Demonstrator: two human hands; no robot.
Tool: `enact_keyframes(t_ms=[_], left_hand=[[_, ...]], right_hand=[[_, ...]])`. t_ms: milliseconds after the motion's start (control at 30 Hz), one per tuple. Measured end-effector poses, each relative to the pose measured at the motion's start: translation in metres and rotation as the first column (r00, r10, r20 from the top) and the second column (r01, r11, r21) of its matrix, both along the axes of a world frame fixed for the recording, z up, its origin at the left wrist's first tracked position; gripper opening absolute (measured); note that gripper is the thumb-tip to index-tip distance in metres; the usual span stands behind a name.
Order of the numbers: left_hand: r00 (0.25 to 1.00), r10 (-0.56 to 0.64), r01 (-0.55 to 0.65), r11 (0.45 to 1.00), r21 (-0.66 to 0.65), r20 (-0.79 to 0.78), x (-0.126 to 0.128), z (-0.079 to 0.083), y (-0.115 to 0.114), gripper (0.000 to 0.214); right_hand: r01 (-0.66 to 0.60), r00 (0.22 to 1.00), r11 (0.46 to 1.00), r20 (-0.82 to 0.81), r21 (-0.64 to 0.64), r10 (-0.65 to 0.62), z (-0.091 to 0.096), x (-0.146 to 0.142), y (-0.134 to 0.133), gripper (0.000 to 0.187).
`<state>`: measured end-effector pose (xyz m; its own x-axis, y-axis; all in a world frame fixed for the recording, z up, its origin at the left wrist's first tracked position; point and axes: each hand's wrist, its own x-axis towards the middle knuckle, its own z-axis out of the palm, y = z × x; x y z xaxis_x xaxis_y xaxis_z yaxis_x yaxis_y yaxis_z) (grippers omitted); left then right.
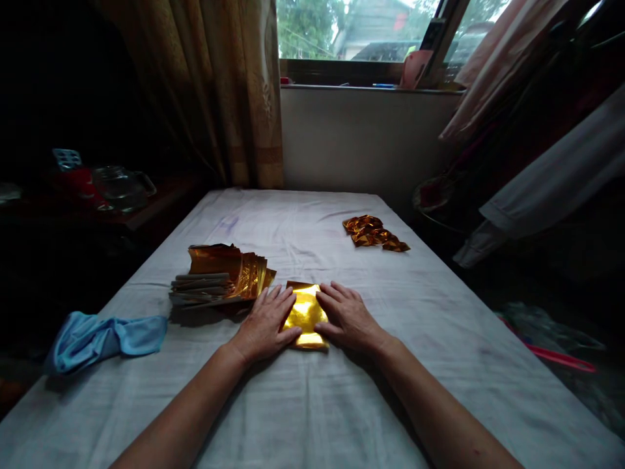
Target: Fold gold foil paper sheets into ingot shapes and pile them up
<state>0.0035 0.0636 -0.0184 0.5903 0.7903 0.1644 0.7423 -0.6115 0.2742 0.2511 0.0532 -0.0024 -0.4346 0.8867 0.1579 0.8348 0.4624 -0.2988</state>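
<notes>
A shiny gold foil paper sheet [306, 312] lies flat on the white cloth in front of me. On its left side rests my left hand [268, 322], fingers stretched out and the thumb on the lower left edge. My right hand [349, 318] lies along the right side of the sheet, its fingers also extended and its thumb touching the foil. Just beyond my left hand sits a thick stack of gold foil papers [251, 273], fanned out, with grey undersides showing. Several folded gold foil pieces [374, 232] lie in a small heap at the far right.
The table [303, 417] is covered with a wrinkled white cloth. A blue cloth [105, 342] lies at its left edge. A glass jug [122, 189] stands on a dark side surface. Clothes [551, 172] hang on the right, and a curtain [244, 91] hangs beside the window.
</notes>
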Motion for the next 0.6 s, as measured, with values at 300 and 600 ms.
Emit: enact_keyframes(t_ms=[300,600], left_hand=[[0.998,0.031,-0.032,0.999,0.032,0.058,0.001,-0.001,-0.001,0.056],[0.942,-0.024,-0.035,0.985,0.168,0.335,0.002,0.001,-0.002,0.009]], right_hand=[[-0.003,1.0,1.0,0.03,0.03,0.002,0.005,0.0,-0.005,0.051],[-0.036,0.968,0.96,-0.228,0.279,0.103,-0.012,0.002,-0.002,0.011]])
